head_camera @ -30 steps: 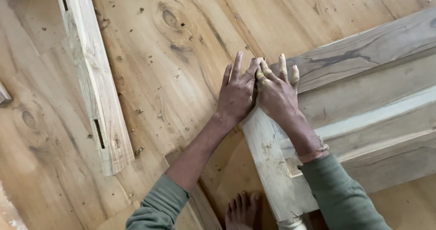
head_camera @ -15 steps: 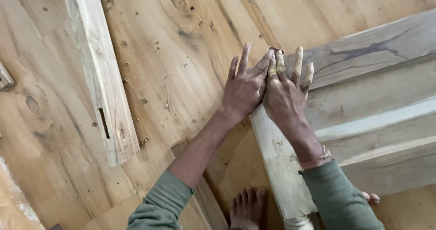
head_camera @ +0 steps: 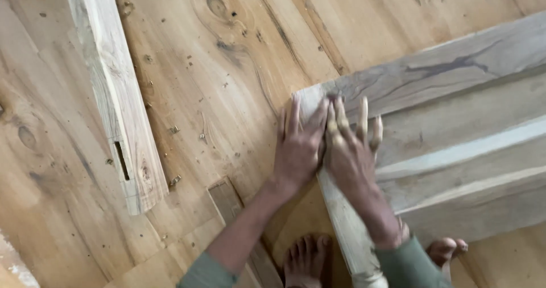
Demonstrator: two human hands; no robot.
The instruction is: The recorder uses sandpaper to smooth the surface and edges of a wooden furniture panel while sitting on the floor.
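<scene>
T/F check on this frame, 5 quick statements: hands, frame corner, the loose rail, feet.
1. Both hands lie flat, side by side, on the corner of the wooden frame. True: left hand and right hand press there, fingers spread.
2. The right hand holds a hammer. False: it holds nothing.
3. A loose wooden rail with a slot cut in it lies to the left, apart from the hands. True.
4. The person wears shoes. False: a bare foot shows below the hands.
5. The frame rests on bare concrete. False: it lies on wooden boards.
</scene>
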